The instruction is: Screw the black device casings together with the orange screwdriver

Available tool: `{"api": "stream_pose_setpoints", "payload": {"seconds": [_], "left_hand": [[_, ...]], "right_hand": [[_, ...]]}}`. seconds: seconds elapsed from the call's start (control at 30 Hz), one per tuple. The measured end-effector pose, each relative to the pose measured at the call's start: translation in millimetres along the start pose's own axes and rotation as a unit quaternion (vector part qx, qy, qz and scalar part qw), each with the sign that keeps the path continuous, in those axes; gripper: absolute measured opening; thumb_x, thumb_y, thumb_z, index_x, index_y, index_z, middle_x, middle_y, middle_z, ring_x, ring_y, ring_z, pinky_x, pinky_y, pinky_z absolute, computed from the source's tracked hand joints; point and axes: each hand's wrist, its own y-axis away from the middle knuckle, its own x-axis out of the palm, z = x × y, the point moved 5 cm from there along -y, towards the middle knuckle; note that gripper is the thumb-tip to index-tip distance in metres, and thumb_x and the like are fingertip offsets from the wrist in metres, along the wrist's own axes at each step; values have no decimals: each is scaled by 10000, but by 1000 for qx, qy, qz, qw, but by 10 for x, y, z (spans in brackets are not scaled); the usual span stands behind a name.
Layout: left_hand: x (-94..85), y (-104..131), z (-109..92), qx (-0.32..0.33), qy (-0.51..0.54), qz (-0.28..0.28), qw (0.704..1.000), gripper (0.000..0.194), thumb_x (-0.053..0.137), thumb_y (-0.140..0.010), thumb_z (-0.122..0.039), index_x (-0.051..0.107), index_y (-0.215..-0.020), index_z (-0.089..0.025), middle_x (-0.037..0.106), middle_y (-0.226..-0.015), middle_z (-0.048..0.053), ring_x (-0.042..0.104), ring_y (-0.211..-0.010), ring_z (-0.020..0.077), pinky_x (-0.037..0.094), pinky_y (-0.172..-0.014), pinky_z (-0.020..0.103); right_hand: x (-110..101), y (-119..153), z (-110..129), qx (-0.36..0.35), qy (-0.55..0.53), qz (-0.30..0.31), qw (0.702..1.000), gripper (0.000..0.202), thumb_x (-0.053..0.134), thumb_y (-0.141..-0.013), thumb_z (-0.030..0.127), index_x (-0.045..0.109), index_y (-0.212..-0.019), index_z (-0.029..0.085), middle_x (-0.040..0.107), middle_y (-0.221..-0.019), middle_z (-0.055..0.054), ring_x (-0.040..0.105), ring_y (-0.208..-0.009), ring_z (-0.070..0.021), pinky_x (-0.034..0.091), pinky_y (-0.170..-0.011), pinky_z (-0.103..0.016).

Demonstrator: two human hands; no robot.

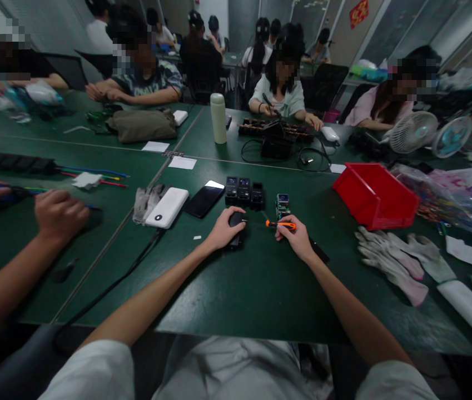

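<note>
In the head view, the left hand (228, 226) grips a black device (236, 221) on the green bench (219, 283), its fingers and thumb closed around the casing. The right hand (295, 237) is closed on the orange handle of a screwdriver (281, 224), whose thin shaft points left, toward the device. Just beyond the left hand stand black modules (244, 190), with a dark phone (205, 199) to their left and a white power bank (168, 207) farther left. Green circuit boards (283, 204) lie just beyond the right hand, and a dark flat piece (318, 250) lies by its wrist. Farther right are a red bin (375, 194) and some pale gloves (394, 261). The left hand covers part of the device, the right hand hides part of the handle, and the screwdriver's tip is too fine to place exactly; whether it touches the device cannot be told. The dark piece is partly hidden by the wrist. Counted, there are one held device, one screwdriver, three modules in a row, one phone, one power bank and one red bin; the circuit boards overlap too closely to count.
</note>
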Motion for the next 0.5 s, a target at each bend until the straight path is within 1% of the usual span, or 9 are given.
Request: {"api": "stream_pose_setpoints", "payload": {"seconds": [0.17,0.5], "left_hand": [[6,-7,23,2,-2,-3,1000,308,589,-801,-287,581,-1101,-219,591,-1108,34,554,-1055,212,412,-998,374],[6,-4,17,1,-2,-2,1000,304,584,-806,-292,579,-1102,-224,587,-1126,33,552,-1064,211,406,-1004,373]], "right_hand": [[0,4,1,-2,3,2,1000,273,659,-828,398,539,-947,184,633,-658,13,609,-568,-135,512,-573,-282],[-2,4,4,-2,4,1,1000,283,662,-825,408,539,-947,184,638,-664,11,613,-573,-140,518,-572,-286]]}}
